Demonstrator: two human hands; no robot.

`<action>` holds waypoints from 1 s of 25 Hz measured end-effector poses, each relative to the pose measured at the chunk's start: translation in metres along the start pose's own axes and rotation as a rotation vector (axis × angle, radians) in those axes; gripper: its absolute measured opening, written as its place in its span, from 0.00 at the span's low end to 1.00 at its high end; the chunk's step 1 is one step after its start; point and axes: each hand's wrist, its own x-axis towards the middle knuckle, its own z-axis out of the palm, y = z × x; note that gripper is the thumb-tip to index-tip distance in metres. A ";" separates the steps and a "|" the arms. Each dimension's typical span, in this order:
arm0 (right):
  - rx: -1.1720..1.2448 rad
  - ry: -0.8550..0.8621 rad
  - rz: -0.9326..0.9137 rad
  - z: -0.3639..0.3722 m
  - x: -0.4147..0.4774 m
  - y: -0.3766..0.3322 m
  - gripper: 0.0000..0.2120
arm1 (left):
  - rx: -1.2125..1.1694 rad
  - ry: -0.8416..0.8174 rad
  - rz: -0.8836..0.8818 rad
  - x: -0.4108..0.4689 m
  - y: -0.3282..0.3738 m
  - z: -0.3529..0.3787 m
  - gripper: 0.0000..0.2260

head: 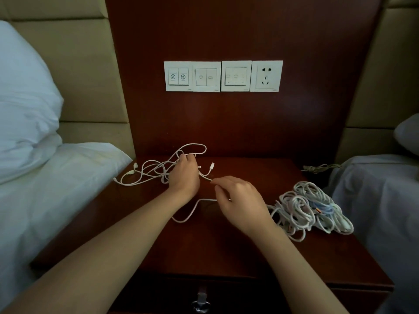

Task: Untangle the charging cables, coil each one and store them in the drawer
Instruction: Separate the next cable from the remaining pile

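A loose tangle of white charging cables [149, 171] lies at the back left of the dark wooden nightstand [204, 241]. My left hand [184, 175] grips a bunch of these strands near the wall. My right hand [238, 200] pinches a single white cable [192, 211] that loops across the middle of the top and runs up to a free connector [212, 165]. A second, denser heap of white cables [310, 209] sits at the right edge. The drawer front with its metal handle [201, 301] is below, shut.
Beds with white sheets [45, 196] flank the nightstand on both sides, with a pillow [25, 98] at the left. A switch and socket panel [223, 76] is on the wooden wall behind. A thin dark cord [319, 167] lies at the back right.
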 end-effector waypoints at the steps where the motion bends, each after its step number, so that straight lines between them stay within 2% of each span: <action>1: 0.009 -0.005 0.012 0.001 0.003 -0.001 0.15 | 0.012 -0.002 0.008 0.003 -0.002 -0.001 0.13; 3: 0.024 -0.015 0.045 0.004 0.007 -0.002 0.15 | -0.025 0.014 0.051 0.006 -0.009 -0.004 0.07; 7: 0.116 -0.004 0.161 0.007 0.012 -0.001 0.15 | -0.389 0.132 -0.005 -0.002 -0.017 -0.026 0.08; 10: 0.185 0.067 0.244 0.002 0.016 0.003 0.18 | -0.508 0.314 0.123 -0.008 -0.018 -0.053 0.08; 11: 0.215 0.129 0.258 -0.002 0.018 0.003 0.19 | -0.555 0.329 0.168 -0.009 -0.019 -0.063 0.08; 14: 0.313 0.299 0.169 -0.011 0.026 -0.006 0.25 | -0.603 0.211 0.373 -0.013 -0.016 -0.083 0.07; 16: 0.308 0.261 0.050 -0.013 0.038 -0.013 0.25 | -0.572 0.130 0.511 -0.017 -0.012 -0.088 0.07; 18: 0.402 0.118 0.021 -0.015 0.047 -0.020 0.16 | -0.609 0.125 0.558 -0.020 -0.009 -0.088 0.07; 20: 0.547 0.037 0.068 -0.016 0.047 -0.020 0.09 | -0.697 0.094 0.546 -0.024 -0.010 -0.082 0.07; 23: 0.587 0.210 0.228 -0.008 0.035 -0.004 0.13 | -0.793 -0.084 0.481 -0.037 -0.013 -0.064 0.09; 25: 0.864 0.354 0.432 -0.003 0.031 0.005 0.16 | -0.790 -0.102 0.405 -0.045 -0.016 -0.048 0.09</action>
